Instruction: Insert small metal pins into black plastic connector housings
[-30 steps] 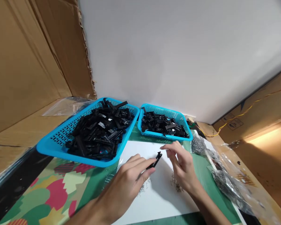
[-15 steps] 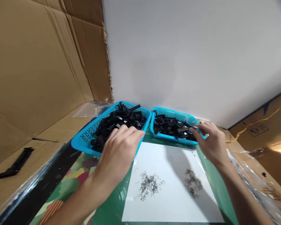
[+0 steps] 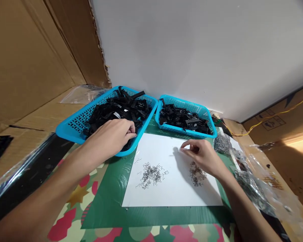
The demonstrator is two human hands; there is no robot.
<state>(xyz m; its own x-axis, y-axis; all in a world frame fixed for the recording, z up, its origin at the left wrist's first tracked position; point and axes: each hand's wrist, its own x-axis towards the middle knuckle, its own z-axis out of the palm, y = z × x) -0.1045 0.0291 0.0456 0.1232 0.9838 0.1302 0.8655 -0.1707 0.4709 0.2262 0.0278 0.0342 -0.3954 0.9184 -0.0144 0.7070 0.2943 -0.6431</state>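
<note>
My left hand is over the near side of the left blue basket, its fingers curled down by the black plastic parts; what they hold, if anything, is hidden. Above the white sheet, my right hand has thumb and forefinger pinched near each other, with something too small to name at the tips. Small metal pieces lie on the sheet in two piles, a left one and a right one just below my right hand.
A second blue basket of black parts stands at the back, against the white wall. Plastic bags lie at the right, near a yellow wire. One black part rests on cardboard at the far left.
My right hand has moved from the right basket back over the white sheet. My left hand has shifted to the near side of the left basket. The view has tilted down.
</note>
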